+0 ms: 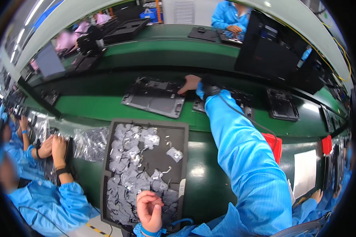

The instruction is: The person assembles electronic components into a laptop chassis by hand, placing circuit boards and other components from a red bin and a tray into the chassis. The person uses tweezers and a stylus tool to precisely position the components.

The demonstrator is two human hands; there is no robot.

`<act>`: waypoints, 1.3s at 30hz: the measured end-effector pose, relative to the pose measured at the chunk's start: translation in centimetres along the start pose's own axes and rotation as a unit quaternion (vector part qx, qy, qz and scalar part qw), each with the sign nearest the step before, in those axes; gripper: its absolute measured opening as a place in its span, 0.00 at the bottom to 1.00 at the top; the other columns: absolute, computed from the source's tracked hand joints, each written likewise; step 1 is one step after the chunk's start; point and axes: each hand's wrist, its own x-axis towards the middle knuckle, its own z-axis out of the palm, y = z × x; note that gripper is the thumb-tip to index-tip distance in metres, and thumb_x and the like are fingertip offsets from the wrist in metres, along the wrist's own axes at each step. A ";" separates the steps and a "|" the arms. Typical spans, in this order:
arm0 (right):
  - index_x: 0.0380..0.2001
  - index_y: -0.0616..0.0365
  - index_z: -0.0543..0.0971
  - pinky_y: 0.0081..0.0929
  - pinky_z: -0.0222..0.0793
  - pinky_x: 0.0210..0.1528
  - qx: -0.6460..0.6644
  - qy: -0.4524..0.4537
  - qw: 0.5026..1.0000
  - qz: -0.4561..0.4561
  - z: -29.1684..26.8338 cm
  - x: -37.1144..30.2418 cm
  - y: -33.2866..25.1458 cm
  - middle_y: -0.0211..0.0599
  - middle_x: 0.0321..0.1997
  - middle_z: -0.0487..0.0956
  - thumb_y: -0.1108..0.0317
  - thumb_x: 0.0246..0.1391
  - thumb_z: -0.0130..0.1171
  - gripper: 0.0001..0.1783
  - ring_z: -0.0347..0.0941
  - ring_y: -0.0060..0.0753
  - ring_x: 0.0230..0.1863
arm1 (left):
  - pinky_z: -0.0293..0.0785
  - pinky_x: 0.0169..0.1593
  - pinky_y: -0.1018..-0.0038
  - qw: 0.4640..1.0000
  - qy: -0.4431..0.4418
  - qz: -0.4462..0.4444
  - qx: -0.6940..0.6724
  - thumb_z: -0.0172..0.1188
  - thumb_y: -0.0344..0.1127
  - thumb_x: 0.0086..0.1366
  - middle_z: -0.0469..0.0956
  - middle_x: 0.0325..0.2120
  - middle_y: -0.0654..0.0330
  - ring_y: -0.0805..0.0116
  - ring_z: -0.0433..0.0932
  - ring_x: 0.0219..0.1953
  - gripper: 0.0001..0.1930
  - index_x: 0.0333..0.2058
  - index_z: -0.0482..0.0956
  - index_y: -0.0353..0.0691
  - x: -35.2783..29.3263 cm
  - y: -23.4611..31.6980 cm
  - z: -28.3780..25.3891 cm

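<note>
My right arm stretches far forward across the bench. My right hand is at the far right corner of a grey and black laptop base, thumb over its edge and the other fingers partly hidden; it appears to grip that corner. The base lies slightly askew on a green surface. My left hand hovers palm up over the near end of a dark tray, fingers loosely curled, thumb apart, with nothing visible in it. Many small grey sheet pieces heap up in the tray, some with short cables.
More laptop bases stand to the right, one partly behind my forearm. Right of my arm are a red bin and white paper. Clear plastic bags lie left of the tray. Co-workers work nearby; a large black panel rises behind.
</note>
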 end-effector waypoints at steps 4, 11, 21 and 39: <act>0.14 0.53 0.82 0.29 0.46 0.15 0.095 -0.103 0.989 0.038 -2.5 -3.5 -2.9 0.31 0.08 0.67 0.48 0.26 0.70 0.19 0.62 0.24 0.13 | 0.70 0.40 0.79 0.998 -0.006 -0.026 -0.054 0.48 0.17 0.54 0.60 0.43 0.54 0.73 0.68 0.37 0.13 0.40 0.66 0.33 -0.2 -0.4 -0.2; 0.18 0.57 0.75 0.20 0.49 0.13 0.464 -0.053 0.880 0.081 -3.6 -4.1 -2.9 0.27 0.09 0.54 0.58 0.37 0.68 0.16 0.55 0.20 0.11 | 0.68 0.38 0.78 0.998 -0.043 -0.038 -0.028 0.49 0.20 0.56 0.60 0.42 0.56 0.74 0.67 0.35 0.11 0.39 0.66 0.34 -0.1 -0.1 0.0; 0.27 0.54 0.73 0.14 0.65 0.19 0.539 0.263 0.778 0.186 -4.7 -29.0 -4.6 0.25 0.22 0.72 0.64 0.46 0.61 0.09 0.58 0.13 0.13 | 0.69 0.35 0.79 0.995 -0.082 0.036 -0.040 0.48 0.22 0.57 0.61 0.42 0.58 0.74 0.67 0.34 0.10 0.39 0.66 0.35 -0.7 0.2 0.8; 0.41 0.63 0.69 0.17 0.69 0.18 0.653 0.276 0.665 0.236 17.6 -50.3 -7.9 0.30 0.34 0.73 0.61 0.47 0.61 0.22 0.71 0.21 0.29 | 0.70 0.40 0.71 0.874 -0.363 0.195 0.258 0.54 0.21 0.50 0.70 0.35 0.52 0.59 0.71 0.38 0.13 0.37 0.72 0.34 -4.9 3.5 6.7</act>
